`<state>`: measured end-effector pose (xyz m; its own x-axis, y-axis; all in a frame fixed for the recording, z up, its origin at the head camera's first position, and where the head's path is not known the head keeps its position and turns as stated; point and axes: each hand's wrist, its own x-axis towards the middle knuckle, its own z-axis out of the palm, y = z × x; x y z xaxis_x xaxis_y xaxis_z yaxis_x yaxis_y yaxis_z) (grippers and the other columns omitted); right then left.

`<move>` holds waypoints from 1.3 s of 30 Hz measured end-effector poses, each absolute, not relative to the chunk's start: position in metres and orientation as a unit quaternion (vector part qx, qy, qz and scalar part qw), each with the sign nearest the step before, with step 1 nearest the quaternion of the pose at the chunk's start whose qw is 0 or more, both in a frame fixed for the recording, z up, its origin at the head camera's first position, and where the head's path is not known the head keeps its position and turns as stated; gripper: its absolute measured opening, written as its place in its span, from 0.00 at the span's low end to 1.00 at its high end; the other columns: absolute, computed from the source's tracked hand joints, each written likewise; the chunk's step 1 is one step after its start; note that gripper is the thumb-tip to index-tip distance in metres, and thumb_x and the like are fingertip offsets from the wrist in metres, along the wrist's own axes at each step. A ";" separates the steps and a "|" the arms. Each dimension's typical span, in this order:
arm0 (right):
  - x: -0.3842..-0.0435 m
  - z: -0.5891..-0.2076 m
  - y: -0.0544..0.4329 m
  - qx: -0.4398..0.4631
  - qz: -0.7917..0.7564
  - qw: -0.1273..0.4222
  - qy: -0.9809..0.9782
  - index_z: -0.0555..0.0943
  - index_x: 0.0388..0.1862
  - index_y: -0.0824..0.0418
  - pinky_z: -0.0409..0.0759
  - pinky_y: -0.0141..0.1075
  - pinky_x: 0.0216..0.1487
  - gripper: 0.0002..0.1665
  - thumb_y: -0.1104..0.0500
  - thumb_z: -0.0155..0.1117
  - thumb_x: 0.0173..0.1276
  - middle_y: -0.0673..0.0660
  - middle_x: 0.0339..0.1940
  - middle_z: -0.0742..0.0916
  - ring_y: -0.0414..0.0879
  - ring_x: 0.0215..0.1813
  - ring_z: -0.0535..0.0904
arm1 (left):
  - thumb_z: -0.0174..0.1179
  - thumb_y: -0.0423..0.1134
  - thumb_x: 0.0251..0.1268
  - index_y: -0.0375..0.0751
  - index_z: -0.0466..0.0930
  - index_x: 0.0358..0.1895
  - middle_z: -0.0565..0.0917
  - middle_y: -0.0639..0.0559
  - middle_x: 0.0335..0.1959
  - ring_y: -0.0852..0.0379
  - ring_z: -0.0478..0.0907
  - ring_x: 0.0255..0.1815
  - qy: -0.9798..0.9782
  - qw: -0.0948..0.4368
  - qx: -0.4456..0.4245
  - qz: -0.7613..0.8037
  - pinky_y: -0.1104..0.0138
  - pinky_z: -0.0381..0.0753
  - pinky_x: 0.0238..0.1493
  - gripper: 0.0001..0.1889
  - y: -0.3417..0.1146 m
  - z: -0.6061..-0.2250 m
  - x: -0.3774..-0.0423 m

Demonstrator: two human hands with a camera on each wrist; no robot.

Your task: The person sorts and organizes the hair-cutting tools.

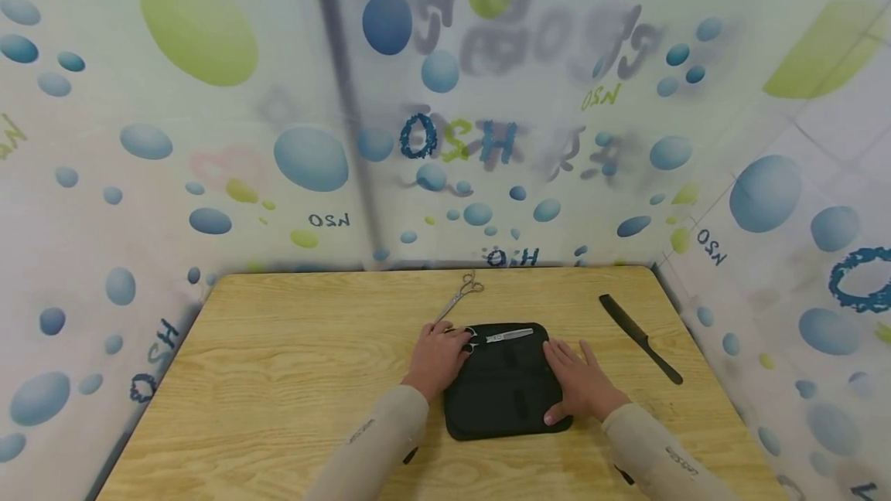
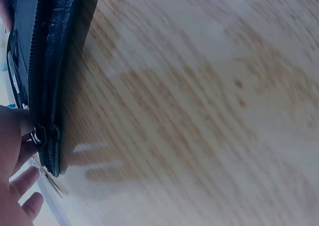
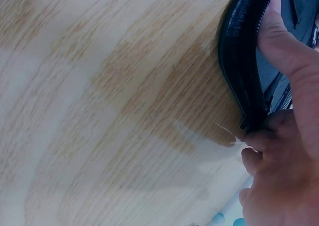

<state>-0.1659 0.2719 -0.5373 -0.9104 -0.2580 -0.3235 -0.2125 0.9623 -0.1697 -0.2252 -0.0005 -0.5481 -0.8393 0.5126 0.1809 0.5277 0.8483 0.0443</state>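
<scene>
A black zip case (image 1: 501,400) lies unfolded on the wooden table, with silver scissors (image 1: 510,335) across its far part. At the case's far left corner, my left hand (image 1: 437,354) pinches the handle end of these scissors and partly hides the rings. My right hand (image 1: 581,381) rests spread along the right edge of the case. In the right wrist view, its thumb (image 3: 279,41) reaches over the zipped rim while the other fingers (image 3: 266,138) are at the corner. A second pair of scissors (image 1: 459,296) lies just beyond my left hand, handles pointing away.
A black comb with a handle (image 1: 640,339) lies at the right of the table (image 1: 299,377). A wall (image 1: 431,223) patterned with blue and green spots stands behind the table's far edge, and another patterned wall (image 1: 793,277) rises on the right.
</scene>
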 end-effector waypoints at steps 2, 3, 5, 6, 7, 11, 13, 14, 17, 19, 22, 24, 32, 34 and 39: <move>-0.166 -0.537 0.272 -0.120 -0.065 0.173 0.975 0.53 0.77 0.66 0.35 0.61 0.77 0.75 0.31 0.77 0.37 0.64 0.79 0.60 0.59 0.80 0.53 | 0.62 0.50 0.65 0.53 0.82 0.56 0.84 0.58 0.57 0.53 0.77 0.60 -0.957 0.086 -0.272 -0.048 0.56 0.72 0.61 0.18 -0.001 -0.548 -0.225; -0.166 -0.537 0.272 -0.119 -0.066 0.173 0.975 0.53 0.77 0.66 0.35 0.61 0.77 0.75 0.31 0.77 0.37 0.64 0.79 0.60 0.59 0.80 0.53 | 0.62 0.50 0.65 0.53 0.82 0.56 0.84 0.58 0.57 0.53 0.77 0.60 -0.957 0.088 -0.272 -0.050 0.56 0.72 0.61 0.18 0.000 -0.548 -0.224; -0.166 -0.536 0.272 -0.118 -0.065 0.174 0.975 0.53 0.77 0.65 0.35 0.61 0.77 0.75 0.31 0.77 0.37 0.64 0.79 0.60 0.59 0.80 0.53 | 0.62 0.50 0.65 0.53 0.82 0.56 0.84 0.58 0.57 0.53 0.77 0.60 -0.957 0.088 -0.271 -0.051 0.56 0.72 0.61 0.18 0.000 -0.548 -0.224; -0.166 -0.536 0.272 -0.117 -0.065 0.175 0.975 0.53 0.77 0.65 0.35 0.61 0.77 0.75 0.31 0.77 0.37 0.64 0.79 0.60 0.59 0.80 0.53 | 0.62 0.50 0.65 0.53 0.82 0.56 0.84 0.58 0.57 0.53 0.77 0.60 -0.957 0.088 -0.271 -0.051 0.56 0.72 0.61 0.18 0.000 -0.548 -0.224; -0.166 -0.536 0.272 -0.116 -0.064 0.177 0.975 0.53 0.78 0.65 0.35 0.61 0.77 0.75 0.31 0.77 0.37 0.64 0.79 0.60 0.59 0.80 0.52 | 0.62 0.50 0.65 0.53 0.82 0.56 0.84 0.58 0.57 0.53 0.77 0.60 -0.958 0.086 -0.269 -0.051 0.56 0.72 0.61 0.17 0.000 -0.548 -0.225; -0.167 -0.535 0.268 -0.113 -0.066 0.179 0.975 0.53 0.77 0.66 0.34 0.60 0.77 0.75 0.32 0.78 0.37 0.64 0.79 0.59 0.59 0.80 0.52 | 0.61 0.50 0.66 0.53 0.82 0.56 0.84 0.58 0.57 0.53 0.76 0.61 -0.961 0.076 -0.262 -0.053 0.55 0.72 0.61 0.17 0.000 -0.548 -0.226; -0.168 -0.534 0.267 -0.115 -0.067 0.179 0.975 0.54 0.77 0.67 0.34 0.60 0.77 0.75 0.33 0.79 0.37 0.65 0.79 0.59 0.59 0.80 0.52 | 0.62 0.50 0.66 0.53 0.83 0.56 0.84 0.57 0.57 0.52 0.76 0.61 -0.961 0.076 -0.260 -0.056 0.55 0.73 0.61 0.17 -0.001 -0.547 -0.226; -0.168 -0.534 0.266 -0.115 -0.068 0.178 0.975 0.54 0.77 0.67 0.34 0.60 0.77 0.75 0.33 0.79 0.37 0.65 0.79 0.59 0.59 0.80 0.52 | 0.62 0.50 0.66 0.53 0.83 0.56 0.84 0.57 0.57 0.52 0.76 0.61 -0.961 0.078 -0.260 -0.058 0.55 0.73 0.61 0.17 -0.001 -0.547 -0.226; -0.168 -0.535 0.267 -0.117 -0.067 0.176 0.975 0.54 0.77 0.67 0.34 0.61 0.77 0.75 0.33 0.79 0.37 0.65 0.79 0.59 0.59 0.80 0.52 | 0.62 0.49 0.65 0.53 0.83 0.55 0.84 0.57 0.57 0.51 0.77 0.61 -0.959 0.085 -0.262 -0.061 0.55 0.73 0.60 0.17 -0.001 -0.546 -0.225; -0.167 -0.536 0.267 -0.115 -0.068 0.175 0.976 0.54 0.77 0.67 0.35 0.61 0.77 0.75 0.33 0.79 0.37 0.65 0.79 0.60 0.59 0.80 0.52 | 0.62 0.49 0.65 0.53 0.83 0.56 0.84 0.57 0.57 0.51 0.77 0.61 -0.958 0.087 -0.265 -0.062 0.54 0.74 0.60 0.17 -0.002 -0.546 -0.224; -0.166 -0.536 0.269 -0.115 -0.068 0.173 0.976 0.54 0.77 0.66 0.37 0.61 0.77 0.75 0.33 0.79 0.37 0.64 0.79 0.60 0.59 0.80 0.53 | 0.63 0.48 0.65 0.53 0.82 0.56 0.84 0.57 0.57 0.51 0.77 0.60 -0.957 0.089 -0.269 -0.062 0.54 0.74 0.58 0.17 -0.002 -0.547 -0.223; -0.166 -0.536 0.270 -0.115 -0.069 0.172 0.976 0.54 0.77 0.66 0.38 0.60 0.77 0.75 0.34 0.79 0.37 0.64 0.79 0.60 0.59 0.80 0.54 | 0.63 0.46 0.65 0.53 0.82 0.56 0.84 0.58 0.57 0.51 0.77 0.60 -0.956 0.087 -0.271 -0.064 0.54 0.75 0.58 0.17 -0.003 -0.548 -0.223; -0.166 -0.534 0.271 -0.121 -0.086 0.181 0.972 0.55 0.77 0.67 0.41 0.61 0.77 0.74 0.34 0.79 0.38 0.65 0.78 0.60 0.60 0.79 0.54 | 0.59 0.41 0.67 0.51 0.79 0.59 0.83 0.56 0.58 0.50 0.75 0.64 -0.954 0.070 -0.282 -0.075 0.54 0.73 0.61 0.17 -0.012 -0.549 -0.224; -0.167 -0.532 0.273 -0.125 -0.098 0.181 0.970 0.55 0.76 0.67 0.42 0.62 0.77 0.73 0.35 0.79 0.39 0.66 0.78 0.61 0.60 0.79 0.54 | 0.59 0.41 0.68 0.50 0.78 0.60 0.83 0.55 0.58 0.50 0.75 0.65 -0.954 0.066 -0.280 -0.080 0.53 0.73 0.62 0.18 -0.016 -0.547 -0.224; -0.169 -0.525 0.280 -0.140 -0.123 0.169 0.968 0.59 0.74 0.69 0.48 0.65 0.74 0.63 0.36 0.75 0.49 0.67 0.75 0.67 0.64 0.77 0.58 | 0.60 0.40 0.67 0.49 0.78 0.58 0.84 0.55 0.56 0.50 0.75 0.64 -0.957 0.076 -0.265 -0.092 0.52 0.73 0.63 0.17 -0.030 -0.543 -0.226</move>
